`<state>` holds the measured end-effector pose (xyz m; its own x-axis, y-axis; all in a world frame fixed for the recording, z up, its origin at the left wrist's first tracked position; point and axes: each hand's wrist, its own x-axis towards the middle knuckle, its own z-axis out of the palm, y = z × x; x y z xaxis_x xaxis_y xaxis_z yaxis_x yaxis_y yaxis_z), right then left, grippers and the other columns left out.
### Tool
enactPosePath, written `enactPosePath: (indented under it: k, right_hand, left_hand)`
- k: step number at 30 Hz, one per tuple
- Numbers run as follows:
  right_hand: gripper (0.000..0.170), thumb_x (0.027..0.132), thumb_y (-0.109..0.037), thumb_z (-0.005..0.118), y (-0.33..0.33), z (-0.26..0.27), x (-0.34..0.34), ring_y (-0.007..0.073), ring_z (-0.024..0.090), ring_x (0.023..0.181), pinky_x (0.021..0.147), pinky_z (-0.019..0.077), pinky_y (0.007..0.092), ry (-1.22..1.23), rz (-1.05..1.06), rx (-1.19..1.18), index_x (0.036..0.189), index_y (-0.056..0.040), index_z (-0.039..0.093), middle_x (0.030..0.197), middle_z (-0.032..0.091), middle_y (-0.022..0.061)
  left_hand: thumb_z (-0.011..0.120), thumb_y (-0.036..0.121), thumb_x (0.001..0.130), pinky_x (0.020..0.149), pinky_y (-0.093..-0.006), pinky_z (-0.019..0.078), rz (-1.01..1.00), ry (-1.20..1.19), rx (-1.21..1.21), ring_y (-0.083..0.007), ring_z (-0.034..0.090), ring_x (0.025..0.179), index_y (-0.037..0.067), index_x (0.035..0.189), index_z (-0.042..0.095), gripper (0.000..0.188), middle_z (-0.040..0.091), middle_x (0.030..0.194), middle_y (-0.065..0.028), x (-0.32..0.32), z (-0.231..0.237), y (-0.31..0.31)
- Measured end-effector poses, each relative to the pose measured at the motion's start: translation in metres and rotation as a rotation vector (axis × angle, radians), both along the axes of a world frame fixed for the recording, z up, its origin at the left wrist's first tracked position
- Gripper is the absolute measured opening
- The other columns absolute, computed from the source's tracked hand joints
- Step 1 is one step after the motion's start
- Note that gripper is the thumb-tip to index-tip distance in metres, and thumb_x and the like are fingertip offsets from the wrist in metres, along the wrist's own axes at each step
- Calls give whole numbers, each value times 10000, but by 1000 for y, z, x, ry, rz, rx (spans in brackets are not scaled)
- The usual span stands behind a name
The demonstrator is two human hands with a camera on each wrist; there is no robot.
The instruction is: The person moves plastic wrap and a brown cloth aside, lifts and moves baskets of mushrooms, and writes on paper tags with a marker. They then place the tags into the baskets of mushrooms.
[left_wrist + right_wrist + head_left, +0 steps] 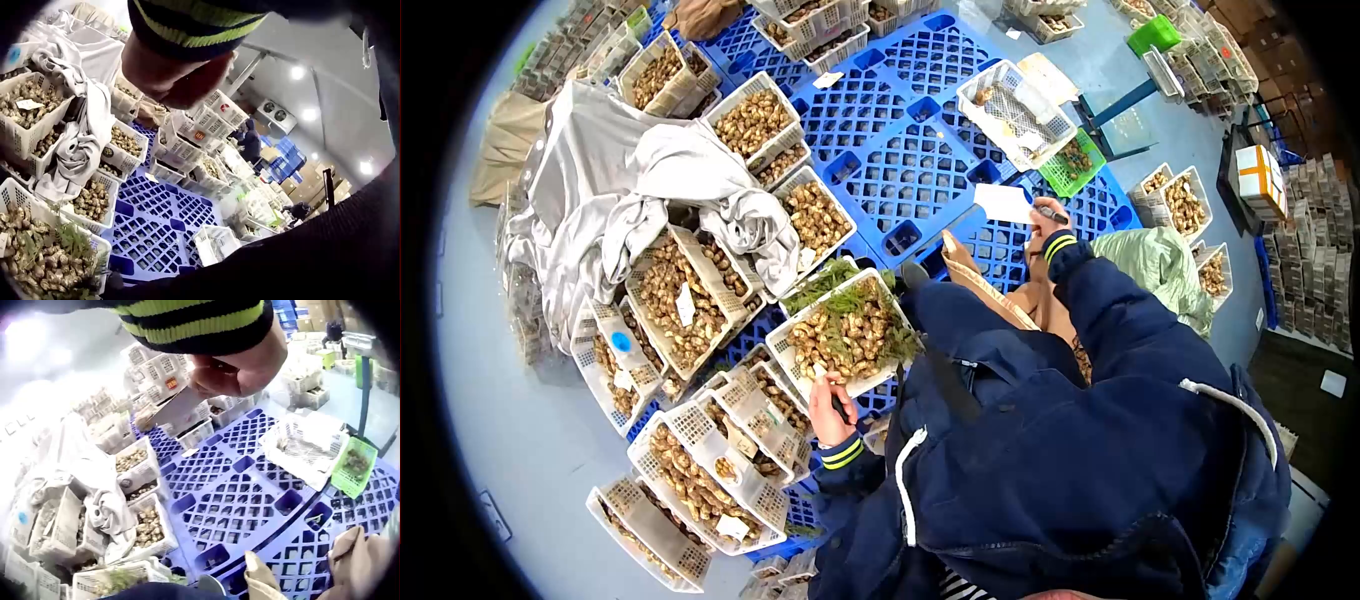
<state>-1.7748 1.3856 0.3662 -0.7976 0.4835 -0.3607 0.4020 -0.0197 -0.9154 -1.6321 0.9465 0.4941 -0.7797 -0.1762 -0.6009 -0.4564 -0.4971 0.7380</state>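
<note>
My left hand (832,412) is at the near-left edge of a white basket (781,352) of brown, lumpy pieces (855,335) with green sprigs. Its fingers curl round a small dark object (839,406); the left wrist view shows the hand (175,78) from behind, fingertips hidden. My right hand (1043,228), further right above the brown-clad knees, holds a white card (1003,203) and a dark, pen-like object (1052,213). In the right wrist view, the card (179,409) juts out left of the hand (244,370).
Blue pallets (895,165) cover the floor ahead. Filled white baskets (690,300) are stacked at left, partly under a grey cloth (590,180). A mostly bare white basket (1010,115) and a green one (1072,165) stand ahead right. In the left wrist view, a person (251,142) is further off.
</note>
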Motion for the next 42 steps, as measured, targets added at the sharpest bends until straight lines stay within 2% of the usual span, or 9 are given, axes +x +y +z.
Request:
enactPosePath:
  k: [13,14,16,17,19,25,29,35,42]
  right_hand:
    - [187,722,-14,582,76,-57,-102,82,477,519,439,365,215,194,-48,-87,902,-59,563,671,538,9]
    - [169,700,0,587,81,-74,-113,77,454,524,446,358,217,146,-68,-34,860,-56,571,679,536,0]
    - [192,699,-12,596,99,-120,-144,98,460,490,436,374,232,740,133,618,879,-61,552,620,523,14]
    - [226,681,11,601,92,-87,-140,105,501,533,479,404,231,41,19,-51,883,-79,554,674,551,27]
    - [227,688,7,600,100,-85,-148,93,498,544,458,401,231,100,-65,-218,890,-80,545,692,548,15]
    - [277,677,27,590,158,-67,-189,99,463,592,534,406,221,96,23,-35,935,-59,532,715,510,8]
    - [313,663,19,588,184,-63,-212,106,474,557,495,417,248,125,-30,-199,950,-71,502,660,487,11]
    - [272,674,1,586,148,60,-269,125,500,609,562,419,237,173,105,-339,925,-27,485,696,486,25]
    - [225,701,2,591,119,123,-325,96,510,632,580,428,212,165,343,-400,890,-31,473,708,467,18]
  left_hand:
    - [386,260,890,306,-215,258,196,-81,-131,-86,321,355,23,887,500,263,381,510,-1,-68,2,32]
    - [382,258,891,303,-217,254,170,-79,-126,-87,319,347,22,884,500,264,374,495,-3,-81,-5,38]
    - [375,260,891,290,-224,242,86,-20,-80,-93,316,324,19,887,496,270,363,456,-8,-109,-33,52]
    - [386,252,887,282,-227,241,53,-48,-29,-97,325,324,19,891,492,257,392,484,-15,-130,-40,66]
    - [401,236,883,284,-224,250,-17,-85,-1,-101,326,324,18,901,486,234,417,520,-22,-182,-30,113]
    - [413,169,879,352,-213,335,-315,-24,-11,-88,392,413,13,952,477,183,452,593,-29,-301,-2,208]
    - [400,154,875,355,-203,315,-394,-44,-104,-79,378,419,18,950,486,177,436,588,-13,-348,0,231]
    - [446,154,859,340,-179,286,-550,36,-126,-63,406,439,17,942,509,173,478,626,-24,-420,4,281]
    - [441,245,872,351,-164,313,-691,44,-98,-80,501,574,21,1005,480,263,522,766,-53,-516,-3,326]
